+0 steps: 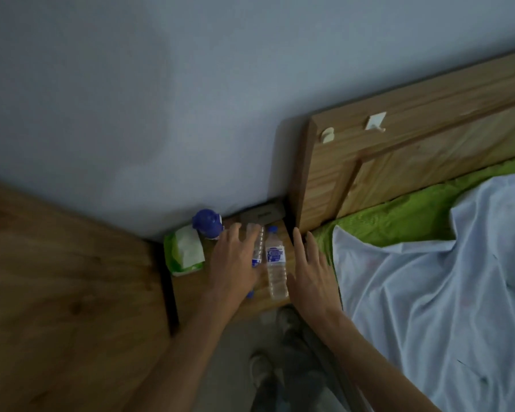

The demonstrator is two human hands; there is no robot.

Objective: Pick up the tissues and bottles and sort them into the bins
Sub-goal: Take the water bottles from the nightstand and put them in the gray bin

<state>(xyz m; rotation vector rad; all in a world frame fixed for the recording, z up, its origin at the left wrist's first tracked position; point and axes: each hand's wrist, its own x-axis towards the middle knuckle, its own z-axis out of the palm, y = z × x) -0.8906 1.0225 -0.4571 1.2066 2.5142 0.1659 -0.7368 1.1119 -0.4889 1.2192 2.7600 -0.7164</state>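
— The left hand (235, 263)?
— Fingers spread, holding nothing, over one bottle (260, 243) on the table (191, 292). The right hand (309, 270), equally wide, is just right of the upright bottle (275, 263).
— Tissues?
— The tissue pack (185, 251) lies further left; a blue-capped jar (208, 223) stands behind it, by the wall (131, 84).

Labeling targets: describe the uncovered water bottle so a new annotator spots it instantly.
Left of the wooden headboard sits a small bedside table. On it, between the left hand and right hand, lies a clear water bottle, blue cap toward the wall. Unlike the neighbouring bottle under the left hand, its blue-and-white label shows fully.
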